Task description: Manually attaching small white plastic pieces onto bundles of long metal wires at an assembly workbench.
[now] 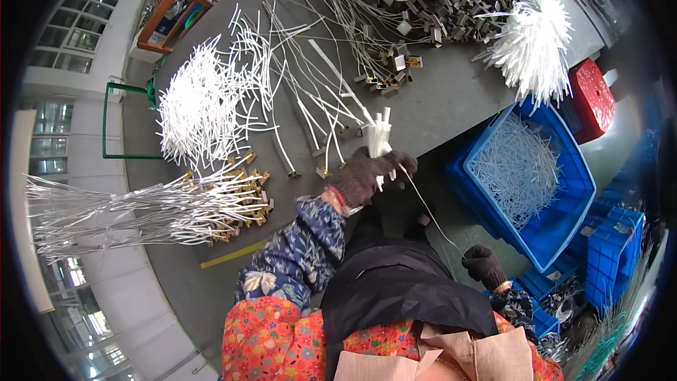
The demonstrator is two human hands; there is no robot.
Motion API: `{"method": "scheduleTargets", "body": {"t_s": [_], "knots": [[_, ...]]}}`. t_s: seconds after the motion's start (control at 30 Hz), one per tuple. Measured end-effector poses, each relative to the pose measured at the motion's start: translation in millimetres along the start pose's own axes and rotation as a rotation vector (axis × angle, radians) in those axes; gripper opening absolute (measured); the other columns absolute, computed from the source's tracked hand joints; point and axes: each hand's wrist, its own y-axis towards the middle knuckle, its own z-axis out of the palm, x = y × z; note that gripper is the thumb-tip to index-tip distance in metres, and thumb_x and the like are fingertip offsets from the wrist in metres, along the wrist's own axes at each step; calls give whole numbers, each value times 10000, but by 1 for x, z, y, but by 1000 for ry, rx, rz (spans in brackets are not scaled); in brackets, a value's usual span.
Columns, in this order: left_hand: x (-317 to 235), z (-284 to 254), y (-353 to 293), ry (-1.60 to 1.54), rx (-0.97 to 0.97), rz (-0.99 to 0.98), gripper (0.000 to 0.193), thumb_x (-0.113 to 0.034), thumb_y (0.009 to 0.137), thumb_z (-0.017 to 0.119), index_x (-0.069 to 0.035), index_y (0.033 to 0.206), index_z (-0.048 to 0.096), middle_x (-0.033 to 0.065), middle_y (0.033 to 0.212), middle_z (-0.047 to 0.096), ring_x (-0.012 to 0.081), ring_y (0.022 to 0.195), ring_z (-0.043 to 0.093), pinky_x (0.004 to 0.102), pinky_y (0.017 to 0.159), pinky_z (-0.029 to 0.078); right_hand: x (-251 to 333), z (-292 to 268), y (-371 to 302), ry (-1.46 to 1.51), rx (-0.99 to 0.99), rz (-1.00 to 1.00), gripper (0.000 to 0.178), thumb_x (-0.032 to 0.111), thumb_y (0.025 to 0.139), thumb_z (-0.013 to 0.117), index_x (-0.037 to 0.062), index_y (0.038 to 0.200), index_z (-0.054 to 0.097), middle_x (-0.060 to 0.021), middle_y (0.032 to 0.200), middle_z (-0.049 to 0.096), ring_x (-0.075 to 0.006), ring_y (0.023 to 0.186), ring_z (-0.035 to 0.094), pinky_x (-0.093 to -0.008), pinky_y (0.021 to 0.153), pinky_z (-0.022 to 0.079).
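My left hand [363,175], in a dark knitted glove, is closed around a small bunch of white tubes [379,135] standing up over the table's edge. A thin pale wire [431,216] runs from beside those tubes down to my right hand [483,267]. That hand, gloved alike and low at the right, has its fingers closed on the wire. Beyond my left hand, several wires with white sleeves and small metal end pieces [323,171] lie on the grey table [444,92]. Whether the wire passes through a tube is hidden by the glove.
Loose white tubes [201,102] are heaped at the left, above a bundle of sleeved wires [141,215]. Metal blocks [451,0] pile up at the back, beside a sheaf of white strips [532,46]. A blue bin [582,190] of white pieces and a red stool [592,99] stand right.
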Motion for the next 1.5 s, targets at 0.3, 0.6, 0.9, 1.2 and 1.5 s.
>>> {"method": "scheduleTargets", "body": {"t_s": [0.3, 0.6, 0.9, 1.2, 1.5], "knots": [[-27, -86, -29, 50, -695, 259, 211, -205, 917, 587, -24, 932, 694, 45, 729, 650, 127, 635, 606, 268, 589, 475, 190, 118, 16, -103, 225, -688, 549, 263, 842, 695, 73, 1320, 506, -122, 1146, 616, -167, 1044, 564, -298, 845, 491], [-44, -156, -41, 213, -777, 90, 249, -261, 889, 650, -21, 909, 716, 39, 668, 641, 100, 546, 561, 259, 498, 436, 347, 200, 96, -682, -308, -1219, 388, 191, 834, 653, 84, 1199, 575, -157, 1050, 650, -322, 925, 660, -411, 729, 528], [-34, -133, -33, -346, -564, 215, 289, -304, 956, 582, -19, 988, 625, -11, 590, 520, 110, 443, 465, 255, 408, 326, 368, 220, 108, -935, -15, -1072, 179, 135, 787, 696, 54, 946, 679, -100, 857, 673, -191, 728, 654, -323, 590, 524], [-19, -82, 25, -836, -306, 212, 290, -400, 933, 604, -117, 996, 614, 42, 826, 616, 183, 619, 580, 322, 507, 504, 258, 137, 11, -135, 461, -931, 186, 98, 808, 683, 25, 978, 657, -37, 860, 645, -118, 756, 607, -266, 641, 494], [13, -24, 73, -505, -388, 219, 219, -225, 930, 624, -34, 1033, 647, 78, 910, 673, 200, 752, 662, 369, 669, 563, 52, 17, -20, 220, 61, -140, 189, 164, 814, 656, 78, 764, 496, -8, 624, 472, -101, 528, 461, -279, 458, 361]]}}
